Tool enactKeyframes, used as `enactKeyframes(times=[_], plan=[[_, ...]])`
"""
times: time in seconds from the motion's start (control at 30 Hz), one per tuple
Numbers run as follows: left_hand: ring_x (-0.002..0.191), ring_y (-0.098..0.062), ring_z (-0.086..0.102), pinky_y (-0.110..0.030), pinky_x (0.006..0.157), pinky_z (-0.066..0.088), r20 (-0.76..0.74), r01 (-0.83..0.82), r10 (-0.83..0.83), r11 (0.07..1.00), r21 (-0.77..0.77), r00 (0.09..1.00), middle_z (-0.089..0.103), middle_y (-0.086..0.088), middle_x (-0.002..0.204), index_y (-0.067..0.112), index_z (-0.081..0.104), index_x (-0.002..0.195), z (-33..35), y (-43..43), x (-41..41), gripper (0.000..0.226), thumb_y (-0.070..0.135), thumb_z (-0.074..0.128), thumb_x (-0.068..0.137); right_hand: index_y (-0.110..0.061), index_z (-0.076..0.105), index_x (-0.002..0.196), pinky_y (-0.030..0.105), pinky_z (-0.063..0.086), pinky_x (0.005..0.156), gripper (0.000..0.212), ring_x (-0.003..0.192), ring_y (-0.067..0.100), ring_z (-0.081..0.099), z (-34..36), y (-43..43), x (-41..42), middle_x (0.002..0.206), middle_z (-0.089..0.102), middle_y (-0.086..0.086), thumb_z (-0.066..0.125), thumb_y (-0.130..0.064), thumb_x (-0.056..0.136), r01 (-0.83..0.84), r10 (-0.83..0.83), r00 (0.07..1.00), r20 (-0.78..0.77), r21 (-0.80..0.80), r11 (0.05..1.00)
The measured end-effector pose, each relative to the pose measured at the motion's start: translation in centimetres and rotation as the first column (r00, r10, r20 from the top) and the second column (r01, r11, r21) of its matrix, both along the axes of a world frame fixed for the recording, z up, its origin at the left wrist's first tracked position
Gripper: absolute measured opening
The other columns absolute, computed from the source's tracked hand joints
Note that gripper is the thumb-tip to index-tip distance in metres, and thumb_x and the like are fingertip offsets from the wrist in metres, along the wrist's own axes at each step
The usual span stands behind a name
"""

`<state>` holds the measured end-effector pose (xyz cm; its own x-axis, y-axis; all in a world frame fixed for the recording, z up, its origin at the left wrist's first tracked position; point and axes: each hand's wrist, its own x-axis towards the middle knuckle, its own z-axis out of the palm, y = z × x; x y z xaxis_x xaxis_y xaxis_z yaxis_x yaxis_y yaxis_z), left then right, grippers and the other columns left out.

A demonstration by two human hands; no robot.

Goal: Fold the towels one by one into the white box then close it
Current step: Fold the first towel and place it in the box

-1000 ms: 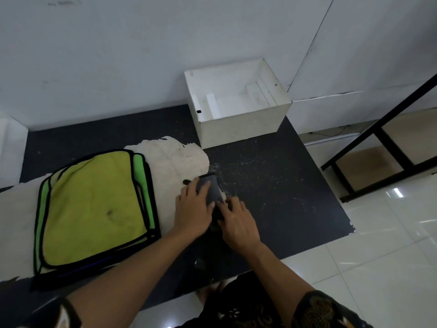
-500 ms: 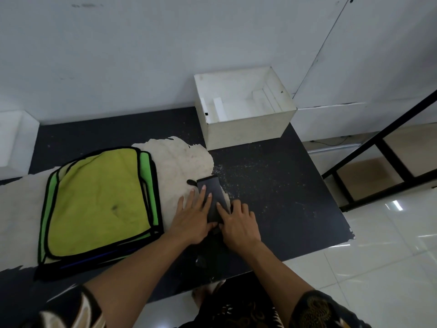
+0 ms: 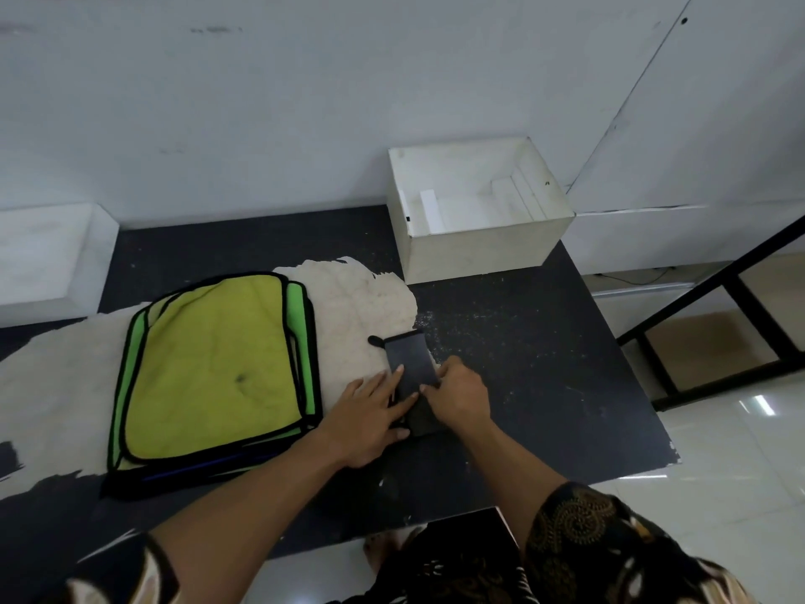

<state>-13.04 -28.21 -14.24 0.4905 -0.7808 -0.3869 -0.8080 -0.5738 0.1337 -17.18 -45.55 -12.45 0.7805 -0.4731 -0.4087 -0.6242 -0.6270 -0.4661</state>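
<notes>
A small dark grey towel (image 3: 409, 364), folded into a narrow strip, lies on the black table (image 3: 522, 350). My left hand (image 3: 370, 411) presses flat on its left side with straight fingers. My right hand (image 3: 459, 392) holds its right edge, fingers curled and thumb on the cloth. The near end of the strip is hidden under both hands. The white box (image 3: 475, 250) stands open behind them at the table's back right, with only white inserts showing inside. A stack of yellow and green towels (image 3: 213, 368) with black trim lies to the left.
The stack rests on a ragged cream patch (image 3: 357, 307) of the tabletop. A white block (image 3: 48, 259) sits at the back left by the wall. A black metal frame (image 3: 714, 307) stands on the tiled floor to the right. The table's front edge runs just below my forearms.
My left hand has slid back toward me along the dark towel and flattened. My right hand's fingers have curled on the towel's right edge. The view has shifted slightly.
</notes>
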Motion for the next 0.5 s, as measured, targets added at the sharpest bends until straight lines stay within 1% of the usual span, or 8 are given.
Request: enactKeyframes(times=[0.1,0.17,0.2,0.27,0.33,0.37,0.4,0.5], plan=[[0.149,-0.026,0.005,-0.044,0.118,0.013,-0.035,-0.037,0.035,0.998,-0.053,0.999,-0.009,-0.005,0.163,0.038,0.018,0.153,0.5,-0.2,0.3,0.055,0.051,0.031,0.101,-0.012,0.048,0.117,0.034,0.046,0.080,0.039,0.107,0.029,0.060,-0.2,0.1,0.5,0.116,0.063,0.012,0.068,-0.028,0.088,-0.006,0.007,0.998,-0.057,0.019,1.000],[0.144,-0.026,0.022,-0.040,0.115,0.023,-0.119,-0.185,0.163,0.960,-0.208,0.979,0.011,-0.005,0.162,0.033,0.033,0.149,0.5,-0.6,0.2,0.050,0.039,0.043,0.100,-0.011,0.047,0.121,0.033,0.046,0.081,0.039,0.108,0.029,0.060,-0.3,0.3,0.8,0.118,0.062,0.012,0.066,-0.025,0.089,-0.009,0.012,0.997,-0.070,0.038,0.999],[0.138,-0.026,0.033,-0.038,0.111,0.031,-0.181,-0.302,0.257,0.906,-0.298,0.949,0.024,-0.005,0.157,0.029,0.038,0.147,0.4,-0.8,0.1,0.050,0.031,0.050,0.098,-0.012,0.048,0.122,0.032,0.045,0.080,0.040,0.108,0.029,0.059,-0.2,0.3,0.9,0.118,0.062,0.012,0.066,-0.023,0.088,-0.008,0.012,0.997,-0.072,0.052,0.999],[0.123,-0.024,0.050,-0.035,0.102,0.042,-0.332,-0.578,0.478,0.731,-0.363,0.813,0.040,-0.004,0.141,0.021,0.040,0.145,0.2,-1.6,0.0,0.054,0.025,0.058,0.094,-0.013,0.051,0.123,0.029,0.044,0.076,0.039,0.105,0.027,0.060,-0.3,0.2,1.1,0.116,0.063,0.010,0.065,-0.021,0.087,0.003,0.004,0.997,-0.071,0.088,0.996],[0.118,-0.025,0.054,-0.037,0.098,0.045,-0.458,-0.795,0.655,0.545,-0.266,0.601,0.045,-0.006,0.136,0.015,0.038,0.143,0.1,-2.5,0.4,0.056,0.029,0.059,0.093,-0.015,0.058,0.117,0.027,0.042,0.072,0.035,0.101,0.025,0.061,-0.4,0.1,1.1,0.111,0.066,0.008,0.064,-0.023,0.084,0.013,-0.007,0.999,-0.045,0.128,0.992],[0.117,-0.025,0.055,-0.037,0.098,0.046,-0.478,-0.838,0.694,0.503,-0.213,0.538,0.048,-0.008,0.135,0.013,0.041,0.142,0.1,-2.9,0.7,0.055,0.031,0.059,0.093,-0.015,0.062,0.113,0.025,0.041,0.071,0.032,0.099,0.024,0.062,-0.4,0.0,1.0,0.107,0.068,0.006,0.065,-0.027,0.084,0.016,-0.012,1.000,-0.028,0.147,0.989],[0.115,-0.025,0.057,-0.037,0.096,0.047,-0.486,-0.844,0.700,0.505,-0.181,0.523,0.053,-0.010,0.133,0.012,0.046,0.137,0.1,-3.3,0.9,0.050,0.032,0.059,0.093,-0.016,0.064,0.109,0.025,0.041,0.071,0.029,0.096,0.022,0.063,-0.5,0.0,0.9,0.103,0.069,0.005,0.067,-0.032,0.084,0.025,-0.023,1.000,-0.014,0.171,0.985],[0.112,-0.026,0.060,-0.029,0.089,0.047,-0.531,-0.796,0.632,0.588,-0.148,0.565,0.062,-0.011,0.126,0.011,0.056,0.129,0.6,-4.0,1.1,0.038,0.027,0.058,0.094,-0.017,0.065,0.092,0.027,0.044,0.067,0.029,0.085,0.017,0.062,-0.8,-0.2,0.5,0.089,0.067,0.002,0.070,-0.044,0.083,0.079,-0.087,0.996,0.022,0.241,0.967]])
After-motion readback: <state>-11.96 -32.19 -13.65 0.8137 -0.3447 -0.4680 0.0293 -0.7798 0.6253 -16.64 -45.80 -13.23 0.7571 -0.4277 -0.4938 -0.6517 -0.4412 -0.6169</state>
